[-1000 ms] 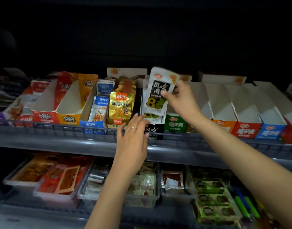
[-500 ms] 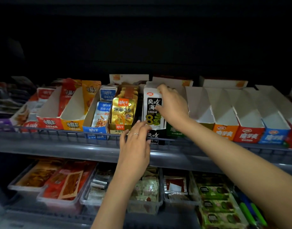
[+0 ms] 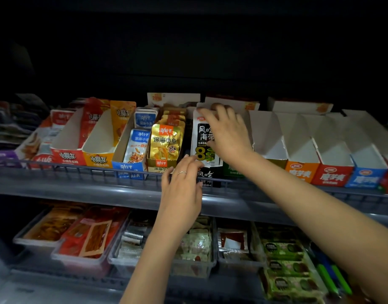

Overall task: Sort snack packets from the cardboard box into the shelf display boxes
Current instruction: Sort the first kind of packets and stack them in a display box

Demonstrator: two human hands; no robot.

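White seaweed packet [image 3: 202, 139] stands upright at the front of the black display box [image 3: 207, 175] on the upper shelf [image 3: 79, 185], just beside the gold fish packets [image 3: 165, 143]. Bottom edge looks not fully seated.

Risk: the packet tips forward over the low box front if released early, or it buckles if pushed down against the packets behind it. It could also slide left and knock the gold stack.

Right hand [image 3: 227, 133] reaches in, arm extended. Its fingers are hooked over the packet's top edge, thumb on the front face. Left hand [image 3: 182, 187] is lower, palm down, its fingers loosely spread and the tips touching the packet's lower left corner.
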